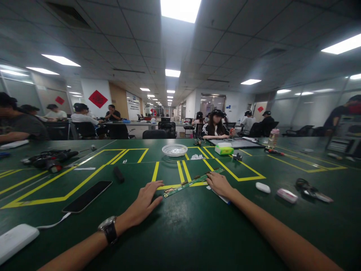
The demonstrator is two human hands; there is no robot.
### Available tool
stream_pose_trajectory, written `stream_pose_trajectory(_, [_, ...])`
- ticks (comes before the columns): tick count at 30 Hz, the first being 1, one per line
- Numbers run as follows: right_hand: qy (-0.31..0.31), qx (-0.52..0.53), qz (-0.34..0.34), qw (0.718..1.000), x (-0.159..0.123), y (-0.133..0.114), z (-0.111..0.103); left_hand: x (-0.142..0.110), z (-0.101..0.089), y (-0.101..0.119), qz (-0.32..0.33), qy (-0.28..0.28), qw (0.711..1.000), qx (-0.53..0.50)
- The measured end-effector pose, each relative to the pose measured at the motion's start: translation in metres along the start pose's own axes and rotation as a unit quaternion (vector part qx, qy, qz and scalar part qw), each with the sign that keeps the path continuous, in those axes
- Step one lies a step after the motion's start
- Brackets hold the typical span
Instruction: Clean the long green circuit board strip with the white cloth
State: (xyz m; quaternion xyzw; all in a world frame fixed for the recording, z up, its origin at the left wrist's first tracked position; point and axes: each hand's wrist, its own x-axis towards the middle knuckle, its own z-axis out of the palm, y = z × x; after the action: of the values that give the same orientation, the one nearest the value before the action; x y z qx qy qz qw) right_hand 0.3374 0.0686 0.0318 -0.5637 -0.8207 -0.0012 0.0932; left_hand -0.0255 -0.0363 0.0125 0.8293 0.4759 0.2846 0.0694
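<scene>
A long thin green circuit board [191, 182] lies across the yellow tape lines on the dark green table [180, 233]. My left hand [145, 203], with a wristwatch [108, 229] on the wrist, lies flat with its fingers spread, just left of the board's near end. My right hand [220, 184] rests palm down on the table beside the board's far part, fingers stretched and touching it. A pen [222, 197] lies partly under the right wrist.
A black phone [88, 195] is cabled to a white power bank [15, 239] at left. A white round basket [175, 149], a green-white box [224, 149], black tools [47, 158] and small white and pink items [286, 195] lie around. Other people sit at far tables.
</scene>
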Motion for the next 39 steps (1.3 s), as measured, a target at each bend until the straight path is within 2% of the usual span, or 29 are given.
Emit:
stream_pose_trajectory(9, [-0.058, 0.011, 0.017, 0.998, 0.005, 0.005, 0.01, -0.001, -0.001, 0.001, 0.009, -0.031, 0.999, 0.008])
stream_pose_trajectory(13, [-0.044, 0.01, 0.013, 0.999, 0.004, 0.007, 0.01, -0.001, 0.0, 0.0, 0.017, -0.027, 0.999, 0.014])
stream_pose_trajectory(16, [-0.001, 0.0, 0.009, 1.0, 0.003, 0.005, 0.009, -0.001, 0.0, 0.0, 0.022, -0.022, 0.999, 0.017])
stream_pose_trajectory(20, [0.045, -0.014, -0.025, 0.999, 0.002, 0.003, 0.006, 0.0, -0.001, 0.0, 0.018, -0.032, 0.999, 0.012])
stream_pose_trajectory(30, [0.008, -0.013, -0.109, 0.994, 0.009, 0.004, -0.008, 0.002, -0.003, 0.0, -0.026, -0.024, 0.999, -0.039])
stream_pose_trajectory(34, [-0.006, 0.008, -0.155, 0.988, 0.005, -0.018, -0.008, 0.002, -0.005, 0.004, -0.024, -0.029, 0.999, -0.037])
stream_pose_trajectory(36, [-0.023, 0.033, -0.194, 0.98, -0.002, -0.039, -0.008, 0.001, -0.006, 0.006, -0.009, -0.044, 0.999, -0.026])
stream_pose_trajectory(39, [-0.057, 0.097, -0.298, 0.948, -0.021, -0.08, -0.009, 0.0, -0.007, 0.008, 0.02, -0.08, 0.997, -0.003])
